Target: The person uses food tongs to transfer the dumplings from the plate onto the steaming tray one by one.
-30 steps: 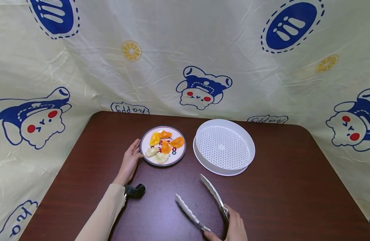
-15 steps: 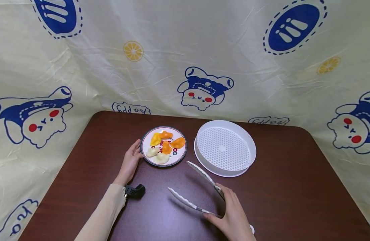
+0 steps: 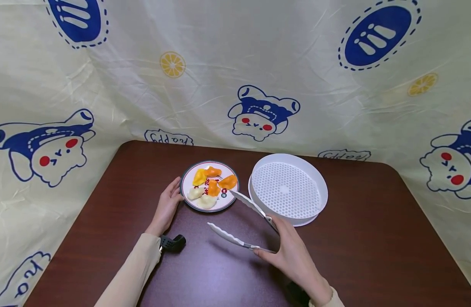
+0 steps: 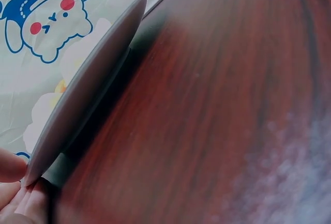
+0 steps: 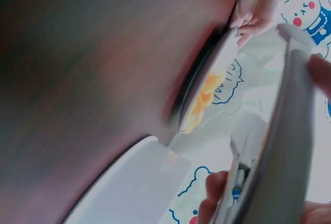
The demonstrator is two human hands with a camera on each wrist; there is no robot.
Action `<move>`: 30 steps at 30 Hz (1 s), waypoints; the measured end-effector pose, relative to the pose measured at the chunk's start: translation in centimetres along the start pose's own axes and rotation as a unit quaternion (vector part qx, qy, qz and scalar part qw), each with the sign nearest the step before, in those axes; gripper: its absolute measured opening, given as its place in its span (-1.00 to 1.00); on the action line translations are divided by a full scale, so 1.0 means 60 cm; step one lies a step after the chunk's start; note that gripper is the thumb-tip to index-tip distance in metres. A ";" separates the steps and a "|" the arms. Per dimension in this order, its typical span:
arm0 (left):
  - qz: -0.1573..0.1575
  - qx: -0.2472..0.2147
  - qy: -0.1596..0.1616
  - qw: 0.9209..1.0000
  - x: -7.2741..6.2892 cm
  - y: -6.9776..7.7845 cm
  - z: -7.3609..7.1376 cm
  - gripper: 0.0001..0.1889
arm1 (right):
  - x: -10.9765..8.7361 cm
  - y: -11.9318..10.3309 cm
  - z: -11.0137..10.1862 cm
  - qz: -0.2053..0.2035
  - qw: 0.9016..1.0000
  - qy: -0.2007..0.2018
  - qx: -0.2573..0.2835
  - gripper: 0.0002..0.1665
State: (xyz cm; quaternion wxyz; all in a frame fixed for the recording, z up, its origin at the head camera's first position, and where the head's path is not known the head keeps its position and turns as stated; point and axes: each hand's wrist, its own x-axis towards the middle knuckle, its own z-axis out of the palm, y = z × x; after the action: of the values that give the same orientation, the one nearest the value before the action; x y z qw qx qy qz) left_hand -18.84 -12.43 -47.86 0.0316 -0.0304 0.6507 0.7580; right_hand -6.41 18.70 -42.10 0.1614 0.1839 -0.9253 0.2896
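Observation:
In the head view, a round white plate (image 3: 187, 181) with a dark rim bears several dumpling-shaped pieces, orange (image 3: 213, 188), yellow (image 3: 199, 177) and whitish (image 3: 207, 201). My left hand (image 3: 165, 209) holds the plate's left edge; in the left wrist view a thumb (image 4: 11, 166) lies above the rim and fingers (image 4: 31, 203) under it. My right hand (image 3: 296, 252) grips a pair of tongs (image 3: 228, 236) with pale tips, spread wide with nothing between them. The upper tip overlaps the plate's right edge in the head view.
A white round steamer tray (image 3: 285, 189) with a perforated bottom stands right of the plate, on a white base (image 3: 305, 221). The dark brown table (image 3: 373, 238) ends at a patterned cloth (image 3: 197, 106) behind.
My right hand has moved forward and up with the tongs, bringing their tips to the plate's right side. My left hand stays at the plate's edge.

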 end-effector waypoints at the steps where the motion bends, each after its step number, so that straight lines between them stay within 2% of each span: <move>1: -0.001 -0.001 0.001 1.000 0.000 0.000 0.000 -0.31 | 0.004 0.002 0.002 -0.003 1.000 -0.004 0.002 -0.03; 17: -0.001 -0.006 0.002 1.000 -0.004 -0.002 0.001 -0.32 | 0.057 0.023 0.031 -0.035 0.999 -0.042 0.004 -0.04; 24: 0.003 -0.001 -0.004 1.000 -0.003 -0.001 -0.001 -0.32 | 0.084 0.029 0.031 -0.057 0.997 -0.055 0.001 -0.20; 30: 0.008 0.003 -0.004 1.000 -0.002 -0.001 -0.001 -0.33 | 0.109 0.031 0.031 -0.070 0.995 -0.070 -0.022 -0.29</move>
State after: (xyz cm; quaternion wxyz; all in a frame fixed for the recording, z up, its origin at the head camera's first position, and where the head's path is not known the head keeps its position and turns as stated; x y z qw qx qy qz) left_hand -18.71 -12.45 -47.90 0.0280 -0.0224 0.6534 0.7562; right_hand -13.33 17.40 -41.77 0.1203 0.2647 -0.9252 0.2438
